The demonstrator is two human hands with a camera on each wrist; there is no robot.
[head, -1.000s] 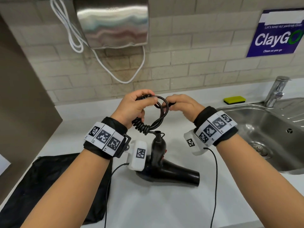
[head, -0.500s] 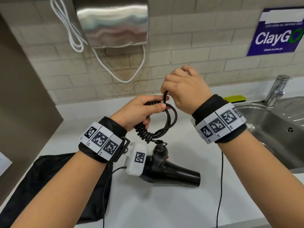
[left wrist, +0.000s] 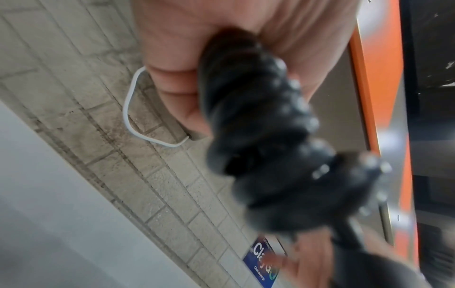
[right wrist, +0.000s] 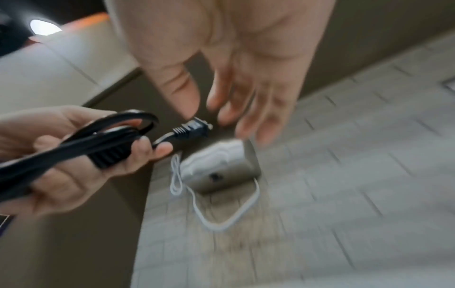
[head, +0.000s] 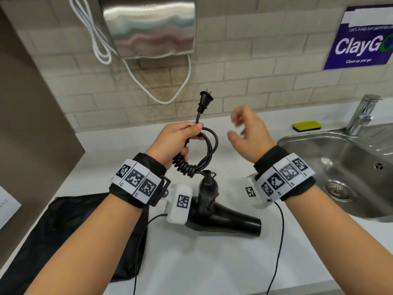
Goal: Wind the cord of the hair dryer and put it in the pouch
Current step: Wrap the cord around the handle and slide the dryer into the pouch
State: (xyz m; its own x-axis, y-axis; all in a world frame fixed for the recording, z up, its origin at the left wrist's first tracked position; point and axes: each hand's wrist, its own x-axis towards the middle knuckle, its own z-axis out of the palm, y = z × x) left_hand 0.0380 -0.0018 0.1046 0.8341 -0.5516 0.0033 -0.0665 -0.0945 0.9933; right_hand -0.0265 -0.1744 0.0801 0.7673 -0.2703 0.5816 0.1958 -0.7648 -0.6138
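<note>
A black hair dryer [head: 221,218] lies on the white counter [head: 191,262], nozzle pointing right. Its black cord [head: 209,150] is wound into loops, with a coiled stretch [left wrist: 258,126] below. My left hand [head: 176,139] grips the loops above the dryer; the plug [head: 205,98] sticks up out of that fist. My right hand [head: 248,133] hovers to the right of the loops, fingers spread and blurred, holding nothing. In the right wrist view the plug [right wrist: 194,128] sits just below my right fingertips [right wrist: 246,120]. The black pouch [head: 63,231] lies flat on the counter at lower left.
A steel sink [head: 344,167] with a tap [head: 361,113] is set in the counter at right, a yellow-green sponge [head: 307,125] behind it. A steel hand dryer [head: 148,26] with a white cable [head: 136,75] hangs on the tiled wall. A brown panel [head: 32,124] stands at left.
My right hand has let go of the cord and pulled away to the right, fingers spread. The plug end now stands up free above my left fist.
</note>
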